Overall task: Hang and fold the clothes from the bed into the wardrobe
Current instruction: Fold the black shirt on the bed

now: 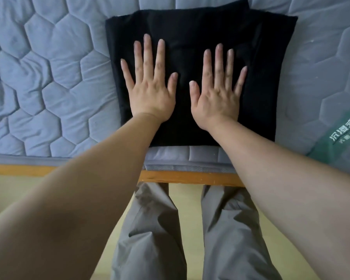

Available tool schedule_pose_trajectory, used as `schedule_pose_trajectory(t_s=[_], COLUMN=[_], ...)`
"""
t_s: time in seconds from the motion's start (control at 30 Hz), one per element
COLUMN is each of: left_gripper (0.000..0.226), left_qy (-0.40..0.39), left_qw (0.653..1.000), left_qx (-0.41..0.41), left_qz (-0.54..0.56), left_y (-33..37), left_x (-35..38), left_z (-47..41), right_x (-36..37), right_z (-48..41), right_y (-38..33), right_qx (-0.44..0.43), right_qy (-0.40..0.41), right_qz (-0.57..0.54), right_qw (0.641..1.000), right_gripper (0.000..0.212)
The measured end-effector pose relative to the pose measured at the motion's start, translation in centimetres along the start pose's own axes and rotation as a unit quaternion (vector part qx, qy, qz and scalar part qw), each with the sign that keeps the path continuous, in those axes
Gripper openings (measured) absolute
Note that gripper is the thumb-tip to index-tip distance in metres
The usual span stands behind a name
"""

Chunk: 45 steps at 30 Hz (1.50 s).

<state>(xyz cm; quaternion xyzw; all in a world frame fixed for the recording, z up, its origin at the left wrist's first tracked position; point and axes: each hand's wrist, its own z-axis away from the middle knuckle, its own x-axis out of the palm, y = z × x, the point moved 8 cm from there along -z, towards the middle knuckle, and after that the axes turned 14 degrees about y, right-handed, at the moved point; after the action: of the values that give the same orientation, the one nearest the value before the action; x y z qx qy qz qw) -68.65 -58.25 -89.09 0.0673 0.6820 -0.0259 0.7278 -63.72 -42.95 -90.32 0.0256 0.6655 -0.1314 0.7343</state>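
A black garment (271, 57), folded into a rough rectangle, lies on the grey quilted mattress (49, 77) close to its near edge. My left hand (150, 91) lies flat on the garment's left half, fingers straight and spread. My right hand (216, 93) lies flat on its right half in the same way, palm down. Neither hand holds anything. The wardrobe is out of sight.
A green garment with white printed characters (339, 138) lies at the mattress's right edge. The bed's orange wooden frame (180, 177) runs across in front of my legs in grey trousers (150, 229), which stand on a pale yellow floor (18, 190).
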Motion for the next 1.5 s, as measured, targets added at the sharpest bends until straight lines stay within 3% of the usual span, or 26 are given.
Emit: schedule_pose_trajectory(t_s=[0.23, 0.5, 0.67, 0.77, 0.87, 1.1, 1.2, 1.3, 1.4, 1.43, 1.5], left_gripper=[0.067, 0.075, 0.074, 0.07, 0.068, 0.07, 0.074, 0.09, 0.075, 0.064, 0.054], left_qy=[0.012, -0.023, -0.026, -0.031, -0.042, -0.089, -0.062, -0.022, -0.044, -0.065, -0.105], left_qw=[0.998, 0.999, 1.0, 0.999, 0.998, 0.995, 0.991, 0.952, 0.83, 0.794, 0.784], left_qx=[-0.061, -0.027, -0.014, 0.02, -0.045, -0.052, -0.068, -0.197, -0.432, -0.474, -0.471], left_qz=[0.01, -0.02, 0.001, -0.018, -0.032, 0.017, 0.097, 0.234, 0.351, 0.374, 0.391], left_y=[1.8, 1.5, 1.9, -0.6, -5.2, -6.0, -6.3, -7.4, -9.5, -9.9, -10.0], left_x=[-4.4, 1.9, -0.3, -1.5, -1.1, 0.6, -2.1, -5.1, -5.3, -4.8, -4.0], left_z=[5.1, 7.4, 6.9, 8.0, 8.7, 7.9, 7.5, 6.8, 6.0, 5.4, 3.8], right_x=[-3.5, 1.4, -0.6, -2.4, -2.2, -0.7, -2.4, -4.6, -6.1, -6.3, -6.3], right_z=[3.9, 5.0, 4.5, 5.6, 6.8, 5.9, 6.0, 6.0, 4.8, 4.1, 2.3], right_y=[0.4, 1.0, 0.9, 2.5, 6.1, 6.8, 7.0, 6.6, 5.0, 4.1, 2.0], right_qx=[-0.009, -0.019, -0.019, -0.041, -0.026, -0.044, -0.051, -0.045, -0.024, -0.021, -0.024], right_qy=[-0.005, -0.004, -0.02, -0.028, -0.053, -0.083, -0.106, -0.108, -0.072, -0.056, -0.018], right_qz=[-0.003, 0.01, 0.004, 0.023, 0.067, 0.061, 0.052, 0.04, 0.014, 0.001, -0.034], right_qw=[1.0, 1.0, 1.0, 0.998, 0.996, 0.994, 0.992, 0.992, 0.997, 0.998, 0.999], right_gripper=[0.07, 0.071, 0.071, 0.068, 0.068, 0.071, 0.071, 0.07, 0.067, 0.067, 0.067])
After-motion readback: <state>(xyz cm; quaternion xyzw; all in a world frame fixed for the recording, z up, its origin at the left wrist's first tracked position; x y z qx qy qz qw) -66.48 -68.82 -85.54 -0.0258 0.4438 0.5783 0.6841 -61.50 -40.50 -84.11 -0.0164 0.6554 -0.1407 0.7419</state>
